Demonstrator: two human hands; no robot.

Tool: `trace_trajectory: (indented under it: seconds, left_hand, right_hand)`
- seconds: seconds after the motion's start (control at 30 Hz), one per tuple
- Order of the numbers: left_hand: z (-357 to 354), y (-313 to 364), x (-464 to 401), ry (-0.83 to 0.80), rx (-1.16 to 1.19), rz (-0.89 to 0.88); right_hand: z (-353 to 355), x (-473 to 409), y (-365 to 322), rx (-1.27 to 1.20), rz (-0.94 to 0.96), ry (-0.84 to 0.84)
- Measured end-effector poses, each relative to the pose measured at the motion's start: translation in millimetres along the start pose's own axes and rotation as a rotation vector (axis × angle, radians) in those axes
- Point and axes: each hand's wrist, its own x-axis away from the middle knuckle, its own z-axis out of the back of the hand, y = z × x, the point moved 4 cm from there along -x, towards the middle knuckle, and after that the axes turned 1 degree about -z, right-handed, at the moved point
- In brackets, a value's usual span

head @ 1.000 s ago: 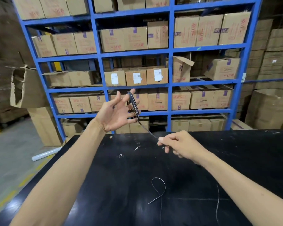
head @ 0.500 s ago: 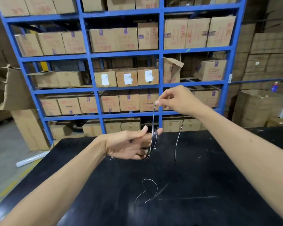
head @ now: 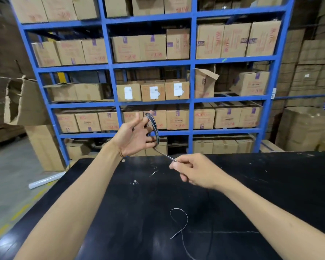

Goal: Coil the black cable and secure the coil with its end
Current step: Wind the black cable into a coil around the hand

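Note:
The thin black cable is wound in a small coil (head: 153,128) around the spread fingers of my left hand (head: 134,136), which is raised above the far edge of the black table (head: 270,184). A taut strand runs from the coil's bottom down to my right hand (head: 192,170), whose thumb and fingers pinch it just above the table. The loose remainder of the cable (head: 180,220) lies in a loop on the table near me and trails toward the front edge.
Behind the table stands a blue rack (head: 192,62) filled with cardboard boxes. More stacked cartons (head: 306,128) are at the right. On the floor at the left lies a white roll (head: 47,180) beside torn boxes.
My right hand has come down from high above the coil to table level. My left hand has risen and turned upright, with another turn of cable on its fingers.

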Motion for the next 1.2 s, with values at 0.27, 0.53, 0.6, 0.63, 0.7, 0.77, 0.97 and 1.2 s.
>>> trace_trajectory:
  seconds: [0.27,0.53,0.6,0.63,0.7,0.77,0.97,1.2]
  left_hand:
    - [20,-65,10,-0.143,-0.198,0.360]
    - [-58,-70,37,-0.566,-0.188,0.448]
    - [-69,-53,40,-0.608,-0.117,0.391]
    - [-73,-44,39,-0.607,-0.089,0.341]
    - [-75,-25,35,-0.568,-0.013,0.229]
    - [-70,-7,28,-0.492,0.047,0.121]
    - [-29,24,6,-0.116,0.075,-0.087]
    - [12,-31,0,-0.014,-0.291,0.222]
  right_hand:
    - [97,-12,-65,0.274,0.121,0.106]
    - [116,-44,-48,0.213,0.178,0.307]
    - [99,-44,-29,0.143,0.135,0.263]
    - [87,-43,-19,0.100,0.107,0.225]
    - [61,-39,-3,-0.005,0.057,0.166]
    - [36,-31,6,-0.104,0.030,0.124]
    - [8,-2,5,-0.099,0.032,0.010]
    - [69,1,-35,0.005,0.049,0.030]
